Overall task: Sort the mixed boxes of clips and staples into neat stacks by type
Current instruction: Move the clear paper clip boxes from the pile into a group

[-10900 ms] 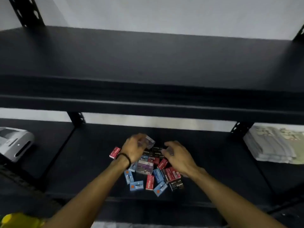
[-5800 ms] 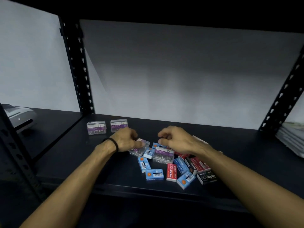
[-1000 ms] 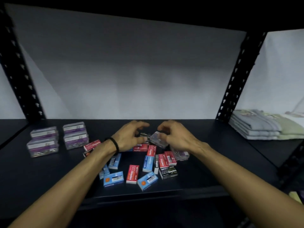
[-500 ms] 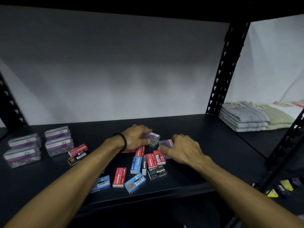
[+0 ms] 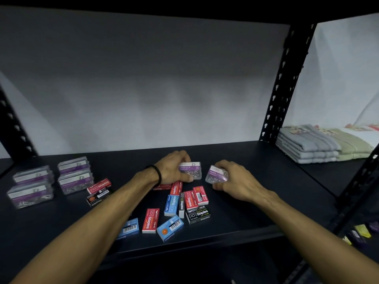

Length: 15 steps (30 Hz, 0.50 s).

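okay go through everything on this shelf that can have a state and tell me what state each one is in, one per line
Left hand: grips a clear paper clip box resting on the shelf.
Right hand: holds a second paper clip box, tilted.
Sorted paper clip boxes: closed, in four stacks of two at far left.
Red staples box: lying on a black one.
Loose staples boxes: closed, scattered, unsorted.
Folded cloths: stacked at right.

Black shelf w/ clip boxes, staple boxes, folded cloths.
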Each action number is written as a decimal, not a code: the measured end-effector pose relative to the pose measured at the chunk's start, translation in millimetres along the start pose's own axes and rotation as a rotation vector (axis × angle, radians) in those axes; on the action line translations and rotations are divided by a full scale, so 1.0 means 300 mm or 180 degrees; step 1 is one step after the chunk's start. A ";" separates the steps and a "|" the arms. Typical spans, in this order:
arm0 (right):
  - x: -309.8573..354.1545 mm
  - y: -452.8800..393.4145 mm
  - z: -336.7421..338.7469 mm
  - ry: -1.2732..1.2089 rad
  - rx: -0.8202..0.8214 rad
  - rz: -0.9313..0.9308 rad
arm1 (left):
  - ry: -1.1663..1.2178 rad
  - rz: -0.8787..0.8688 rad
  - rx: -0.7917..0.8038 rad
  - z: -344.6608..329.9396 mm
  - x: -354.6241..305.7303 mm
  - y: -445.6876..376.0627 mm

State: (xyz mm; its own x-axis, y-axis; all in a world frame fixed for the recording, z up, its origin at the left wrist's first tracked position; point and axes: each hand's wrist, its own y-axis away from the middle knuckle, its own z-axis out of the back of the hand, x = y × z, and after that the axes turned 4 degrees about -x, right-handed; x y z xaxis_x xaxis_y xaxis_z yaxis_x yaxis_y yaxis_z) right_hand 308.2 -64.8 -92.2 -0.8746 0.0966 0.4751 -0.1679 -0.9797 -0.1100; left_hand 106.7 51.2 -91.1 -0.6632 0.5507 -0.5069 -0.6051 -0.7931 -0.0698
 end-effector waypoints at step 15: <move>-0.074 0.000 -0.008 -0.0605 -0.0358 0.0313 | 0.0486 -0.0149 -0.0036 -0.017 -0.023 0.025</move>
State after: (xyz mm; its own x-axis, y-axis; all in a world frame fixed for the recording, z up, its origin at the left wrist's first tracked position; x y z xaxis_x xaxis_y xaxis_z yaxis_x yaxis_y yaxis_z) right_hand 326.7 -66.5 -104.7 -0.7897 -0.0436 0.6120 -0.1451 -0.9559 -0.2553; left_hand 109.0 40.2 -92.4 -0.5592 0.5418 -0.6275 -0.6282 -0.7708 -0.1057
